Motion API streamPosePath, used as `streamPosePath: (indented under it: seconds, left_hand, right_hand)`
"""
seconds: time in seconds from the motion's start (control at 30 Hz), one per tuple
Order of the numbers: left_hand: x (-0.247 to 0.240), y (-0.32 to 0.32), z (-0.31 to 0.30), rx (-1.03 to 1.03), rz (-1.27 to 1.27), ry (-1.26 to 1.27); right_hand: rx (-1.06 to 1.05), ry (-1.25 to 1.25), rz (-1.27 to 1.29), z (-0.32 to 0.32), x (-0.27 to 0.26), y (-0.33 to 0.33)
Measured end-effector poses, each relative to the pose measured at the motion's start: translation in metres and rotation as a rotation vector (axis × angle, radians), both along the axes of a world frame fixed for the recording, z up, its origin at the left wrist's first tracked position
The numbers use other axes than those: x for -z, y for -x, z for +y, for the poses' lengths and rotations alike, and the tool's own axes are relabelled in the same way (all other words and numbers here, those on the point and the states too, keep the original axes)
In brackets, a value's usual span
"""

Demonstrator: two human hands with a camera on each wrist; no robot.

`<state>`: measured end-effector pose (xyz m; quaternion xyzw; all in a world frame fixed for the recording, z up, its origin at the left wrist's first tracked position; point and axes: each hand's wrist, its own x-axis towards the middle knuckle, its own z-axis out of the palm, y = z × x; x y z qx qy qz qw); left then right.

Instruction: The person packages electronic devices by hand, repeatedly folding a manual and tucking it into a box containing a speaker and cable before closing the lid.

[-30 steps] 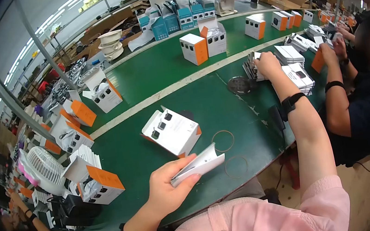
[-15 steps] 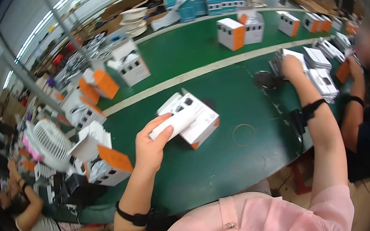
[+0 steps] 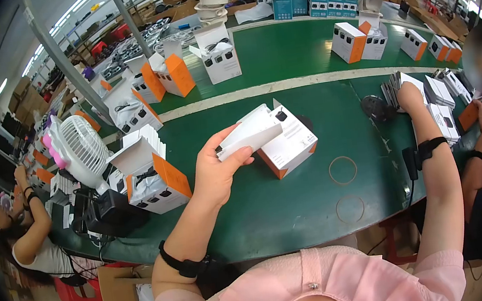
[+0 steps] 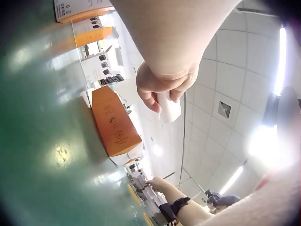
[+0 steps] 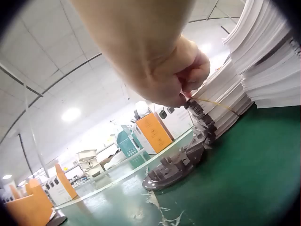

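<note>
In the head view my left hand (image 3: 216,169) holds a folded white booklet (image 3: 254,136) between thumb and fingers, over the left edge of a white box (image 3: 292,144) with orange sides. The left wrist view shows this hand (image 4: 167,84) pinching the white paper (image 4: 170,110). Off to the right, my right hand (image 3: 410,97) has its fingers curled at a stack of white booklets (image 3: 442,118). In the right wrist view the curled fingers of the hand (image 5: 183,75) meet the banded booklets (image 5: 225,94), above dark plastic parts (image 5: 200,122); the fingertips are partly hidden.
A white fan (image 3: 82,147), a black box (image 3: 112,215) and an open box (image 3: 158,192) stand at left. More boxes (image 3: 220,59) line the far green strip. A dark round part (image 3: 375,107) and rubber bands (image 3: 343,170) lie on the table. People sit on both sides.
My left hand has risen from in front of the box to over its left edge, and the booklet has changed its tilt. My right hand stays at the stack. The head view has turned left.
</note>
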<state>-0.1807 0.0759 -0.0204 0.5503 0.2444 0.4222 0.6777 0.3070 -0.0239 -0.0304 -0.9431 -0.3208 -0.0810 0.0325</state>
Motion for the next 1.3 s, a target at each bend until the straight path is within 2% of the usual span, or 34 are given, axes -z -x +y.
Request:
streamPosePath:
  seconds: [0.17, 0.3, 0.37, 0.43, 0.47, 0.5, 0.53, 0.57, 0.6, 0.63, 0.67, 0.7, 0.73, 0.77, 0.83, 0.87, 0.9, 0.93, 0.97, 1.0, 1.03, 1.1, 1.13, 1.17, 1.23, 1.3]
  left_hand:
    - [0.003, 0.002, 0.001, -0.027, 0.025, -0.007]
    - [0.004, 0.002, 0.001, -0.013, 0.027, -0.047]
    - [0.005, 0.001, 0.000, -0.003, 0.006, -0.067]
    - [0.005, -0.004, 0.001, 0.008, -0.021, -0.093]
    - [0.005, -0.006, 0.000, 0.039, -0.034, -0.177]
    - [0.005, -0.006, -0.003, 0.071, -0.044, -0.256]
    - [-0.002, -0.008, -0.007, 0.091, 0.019, -0.317]
    - [-0.001, -0.011, -0.010, 0.089, 0.025, -0.311]
    - [0.000, -0.014, -0.012, 0.166, -0.057, -0.174]
    - [0.000, -0.016, -0.014, 0.241, -0.141, -0.040]
    - [-0.003, -0.018, -0.017, 0.272, -0.077, 0.013]
    - [0.004, -0.021, -0.019, 0.256, -0.055, -0.056]
    - [0.008, -0.020, -0.019, 0.275, 0.069, -0.145]
    - [0.010, -0.018, -0.018, 0.291, 0.193, -0.236]
    - [0.004, -0.014, -0.016, 0.398, 0.049, -0.323]
    - [0.014, -0.009, -0.004, 0.327, -0.002, -0.190]
    - [0.013, -0.007, 0.009, 0.090, 0.035, -0.154]
    - [0.026, -0.004, 0.036, -0.251, 0.434, -0.242]
    - [0.033, -0.001, 0.056, -0.334, 0.625, -0.224]
    - [0.038, -0.001, 0.072, -0.304, 0.816, -0.218]
    - [0.035, -0.005, 0.077, -0.305, 0.814, -0.217]
    - [0.033, -0.019, 0.085, -0.175, 0.811, 0.061]
    - [0.037, -0.027, 0.087, -0.213, 0.826, 0.056]
    - [0.041, -0.031, 0.094, -0.201, 0.826, 0.064]
    - [0.042, -0.036, 0.113, 0.060, 0.923, 0.153]
    - [0.038, -0.036, 0.120, 0.112, 0.805, 0.192]
  right_hand:
    - [-0.061, 0.088, -0.055, 0.001, -0.003, 0.005]
    - [-0.146, 0.116, -0.083, 0.000, 0.009, 0.048]
    - [-0.297, 0.342, -0.027, -0.007, 0.016, 0.069]
    - [-0.520, 0.258, -0.075, -0.022, -0.027, 0.145]
    - [-0.636, -0.041, 0.025, -0.027, -0.033, 0.168]
    - [-0.711, -0.261, 0.360, -0.031, -0.057, 0.202]
    - [-0.819, -0.514, 0.885, -0.030, -0.056, 0.215]
    - [-0.919, -0.638, 1.213, -0.024, -0.049, 0.221]
    - [-1.200, -0.605, 1.155, -0.018, -0.051, 0.231]
    - [-1.321, -0.575, 1.212, -0.009, -0.044, 0.236]
    - [-1.281, -0.607, 1.345, -0.004, -0.038, 0.250]
    - [-1.233, -0.638, 1.478, -0.002, -0.035, 0.265]
    - [-1.141, -0.673, 1.434, -0.001, -0.037, 0.275]
    - [-1.145, -0.671, 1.433, -0.002, -0.035, 0.273]
    - [-0.839, -0.593, 1.444, 0.000, -0.028, 0.265]
    - [-0.911, -0.741, 1.358, -0.001, -0.024, 0.263]
    - [-0.919, -0.736, 1.356, -0.001, -0.028, 0.260]
    - [-0.801, -0.671, 1.288, -0.004, -0.034, 0.258]
    - [-0.683, -0.604, 1.218, -0.009, -0.041, 0.256]
    - [-0.599, -0.474, 1.234, -0.013, -0.048, 0.255]
    - [-0.599, -0.472, 1.232, -0.014, -0.046, 0.250]
    - [-0.652, -0.436, 1.308, -0.012, -0.035, 0.240]
    - [-0.651, -0.531, 1.319, -0.010, -0.028, 0.240]
    - [-0.638, -0.525, 1.318, -0.016, -0.028, 0.242]
    - [-0.666, -0.642, 1.204, -0.022, -0.040, 0.252]
    - [-0.645, -0.668, 1.234, -0.023, -0.027, 0.238]
